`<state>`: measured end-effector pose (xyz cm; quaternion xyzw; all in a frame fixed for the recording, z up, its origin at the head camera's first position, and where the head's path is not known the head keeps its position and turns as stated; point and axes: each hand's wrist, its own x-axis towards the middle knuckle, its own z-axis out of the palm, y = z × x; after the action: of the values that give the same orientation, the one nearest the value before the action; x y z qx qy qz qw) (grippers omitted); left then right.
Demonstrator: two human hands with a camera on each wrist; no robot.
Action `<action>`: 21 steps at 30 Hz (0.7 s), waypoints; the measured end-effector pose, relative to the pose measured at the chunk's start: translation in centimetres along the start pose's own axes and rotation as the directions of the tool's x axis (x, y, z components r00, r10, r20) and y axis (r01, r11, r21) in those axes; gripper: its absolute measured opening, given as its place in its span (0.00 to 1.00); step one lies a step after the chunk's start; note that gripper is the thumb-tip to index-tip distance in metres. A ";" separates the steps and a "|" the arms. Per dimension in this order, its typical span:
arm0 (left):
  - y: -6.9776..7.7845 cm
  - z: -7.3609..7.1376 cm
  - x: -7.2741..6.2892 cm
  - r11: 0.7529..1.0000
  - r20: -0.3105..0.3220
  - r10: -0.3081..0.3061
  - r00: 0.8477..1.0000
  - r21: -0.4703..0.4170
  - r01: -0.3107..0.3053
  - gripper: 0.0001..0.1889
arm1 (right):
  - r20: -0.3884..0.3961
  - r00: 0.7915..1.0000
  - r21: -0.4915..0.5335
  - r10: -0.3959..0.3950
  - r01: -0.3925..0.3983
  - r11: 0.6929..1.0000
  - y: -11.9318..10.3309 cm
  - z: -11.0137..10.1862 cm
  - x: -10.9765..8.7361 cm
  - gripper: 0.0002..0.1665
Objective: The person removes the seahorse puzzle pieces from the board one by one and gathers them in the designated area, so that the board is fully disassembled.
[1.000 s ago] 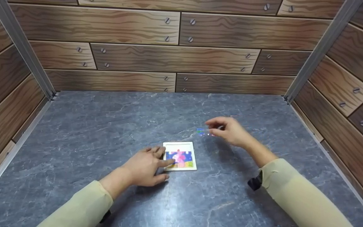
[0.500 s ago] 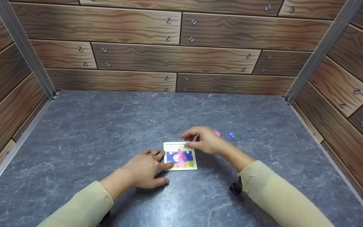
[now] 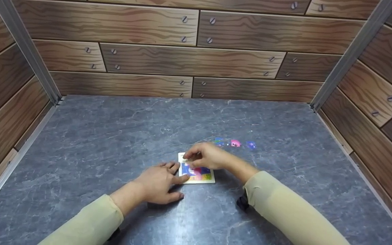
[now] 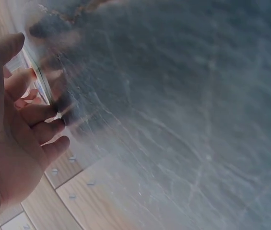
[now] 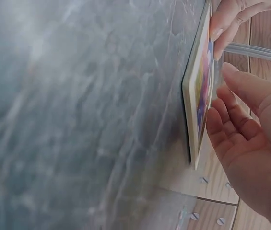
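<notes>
A small jigsaw puzzle in a white frame (image 3: 211,178) lies flat on the table, with blue, pink and yellow pieces in its lower part. My left hand (image 3: 157,183) rests at its left side, fingers spread, the index fingertip on the picture. In the left wrist view, the left hand's other fingertips line the frame's edge. My right hand (image 3: 211,156) is over the top of the puzzle, thumb and fingers bent close to its surface. The right wrist view shows the right hand (image 5: 250,124) right beside the frame; I cannot tell whether it pinches a piece.
Behind the right hand, a blue piece (image 3: 219,141), a pink piece (image 3: 235,143) and a starred blue-violet piece (image 3: 251,145) lie in a row. Wood-print walls (image 3: 148,59) with metal corner posts (image 3: 356,51) enclose the grey marbled table (image 3: 121,129).
My right hand has moved left and toward me, from beside the loose pieces to above the puzzle. The loose pieces now show uncovered. My left hand has kept its place.
</notes>
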<state>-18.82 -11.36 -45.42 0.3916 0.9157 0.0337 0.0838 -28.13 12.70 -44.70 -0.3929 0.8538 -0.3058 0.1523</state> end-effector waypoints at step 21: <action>0.0 0.2 -0.2 0.999 0.012 -0.009 1.000 -0.051 0.010 0.33 | 0.102 0.995 0.115 -0.006 -0.005 0.993 1.6 0.5 0.1 0.22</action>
<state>-18.68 -11.49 -45.59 0.3853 0.9158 0.0546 0.0995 -28.89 13.27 -46.10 -0.3988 0.8257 -0.3341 0.2182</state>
